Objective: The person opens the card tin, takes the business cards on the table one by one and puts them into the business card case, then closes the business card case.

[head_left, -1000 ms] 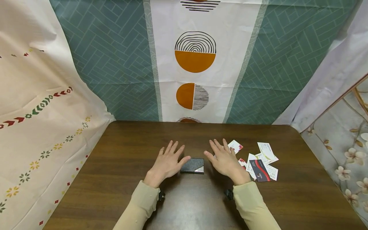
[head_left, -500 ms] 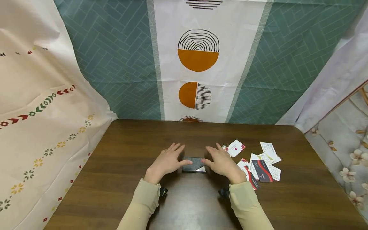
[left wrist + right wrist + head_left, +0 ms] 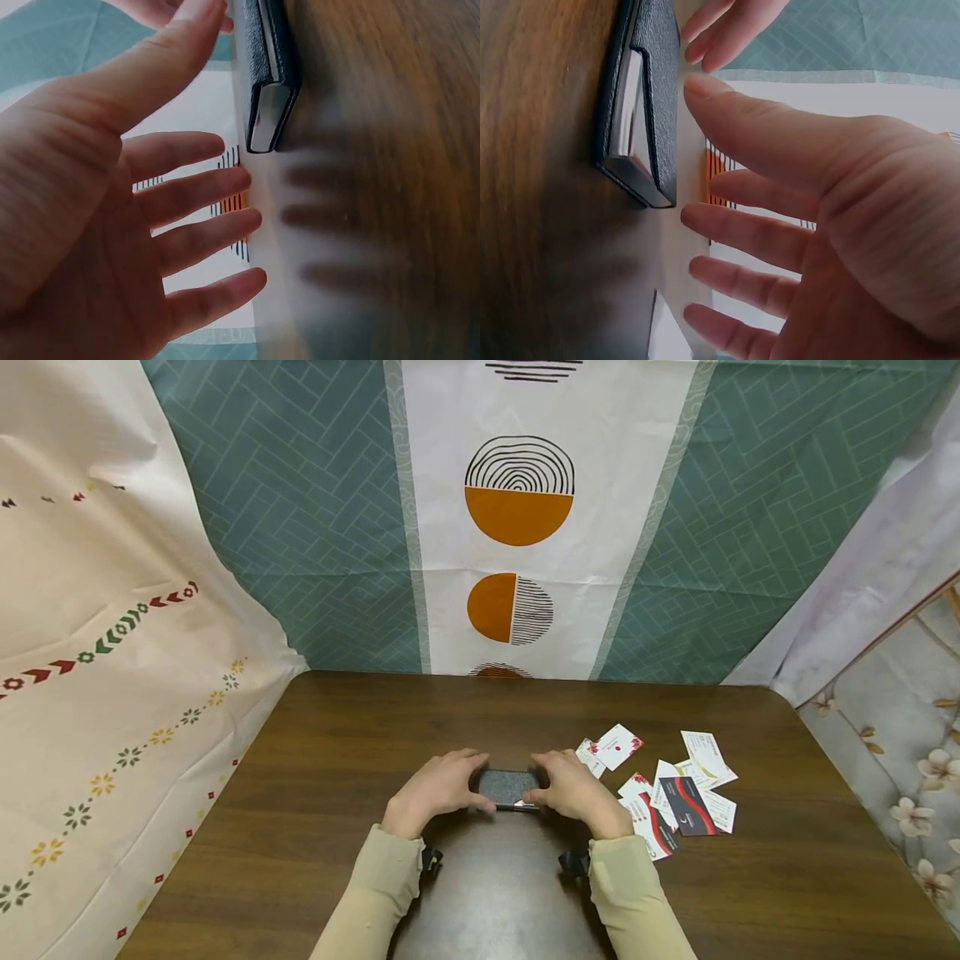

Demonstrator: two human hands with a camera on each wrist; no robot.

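Dark, grained flat case (image 3: 504, 787), perhaps leather, silvery at one corner

Head view bright and even, with pale glare on the table (image 3: 495, 893), near middle; wrist views dimmer, hazier, the left showing blurred shadows of fingers (image 3: 206, 238)
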